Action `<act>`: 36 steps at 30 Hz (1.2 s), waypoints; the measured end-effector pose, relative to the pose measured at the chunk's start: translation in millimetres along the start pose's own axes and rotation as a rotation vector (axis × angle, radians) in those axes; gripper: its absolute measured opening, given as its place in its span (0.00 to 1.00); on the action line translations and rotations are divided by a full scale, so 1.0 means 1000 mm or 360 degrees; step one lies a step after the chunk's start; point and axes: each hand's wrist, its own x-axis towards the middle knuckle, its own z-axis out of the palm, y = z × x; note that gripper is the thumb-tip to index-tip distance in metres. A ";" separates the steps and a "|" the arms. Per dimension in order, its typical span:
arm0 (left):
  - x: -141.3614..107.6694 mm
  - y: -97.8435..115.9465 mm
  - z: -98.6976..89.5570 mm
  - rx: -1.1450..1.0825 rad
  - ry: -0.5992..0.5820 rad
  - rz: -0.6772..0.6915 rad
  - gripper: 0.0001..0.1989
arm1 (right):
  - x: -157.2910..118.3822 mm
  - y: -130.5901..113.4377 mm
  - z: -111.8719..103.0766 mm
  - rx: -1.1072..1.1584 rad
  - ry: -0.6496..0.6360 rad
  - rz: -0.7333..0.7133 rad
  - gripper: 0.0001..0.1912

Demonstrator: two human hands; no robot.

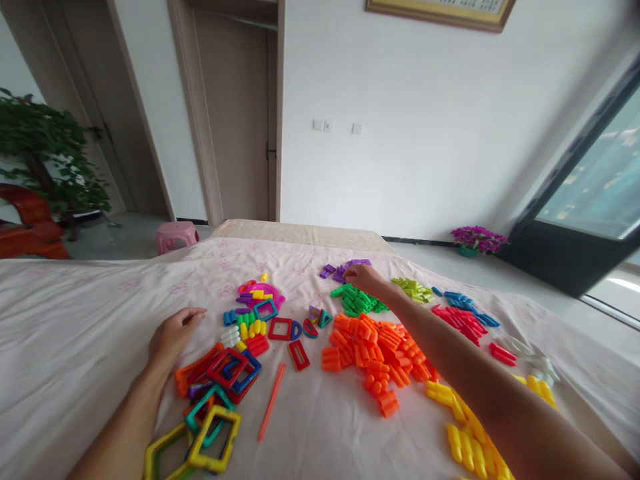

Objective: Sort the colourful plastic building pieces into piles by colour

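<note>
Two bare hands of mine were out over the toys, and my right hand was bent down at the purple pieces. I couldn't tell if its fingers had pinched one, because my hand hid that spot. My left hand was half open, with no toy to be seen in it, near the white pieces. Just below my right hand were the green pieces, then the big orange pile. The red pieces and the yellow pieces lay farther right. I think each color had its own heap so it was easy to find. The colored frames overlapped on the left, maybe because they were flat. No names showed on the toys. High on the wall, a gold picture frame had writing, cut off and too small to read.
</note>
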 end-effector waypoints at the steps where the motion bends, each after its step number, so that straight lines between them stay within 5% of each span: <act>1: -0.002 0.003 -0.001 -0.0020 0.0010 0.0007 0.20 | 0.006 -0.015 0.008 0.0042 -0.0031 -0.0086 0.12; 9: -0.007 0.010 -0.003 -0.0231 0.0065 0.0054 0.17 | 0.048 -0.163 0.098 0.0162 -0.0280 -0.0420 0.19; 13: -0.006 0.011 -0.005 -0.0274 0.0041 0.0062 0.18 | 0.061 -0.204 0.131 0.0092 -0.0337 -0.0422 0.22; 19: -0.006 0.011 -0.005 -0.0349 0.0028 0.0046 0.17 | 0.061 -0.208 0.146 0.0068 -0.0316 -0.0425 0.19; 25: -0.011 0.017 -0.006 -0.0732 0.0000 0.0012 0.20 | 0.047 -0.191 0.119 0.0306 -0.0072 -0.0539 0.20; 31: -0.032 0.057 -0.014 -0.1455 -0.0429 0.0110 0.31 | 0.013 -0.203 0.094 0.0521 -0.0040 -0.0751 0.20; 36: -0.047 0.086 -0.011 -0.1534 -0.0666 0.0097 0.28 | -0.010 -0.224 0.090 0.0442 -0.0025 -0.0788 0.19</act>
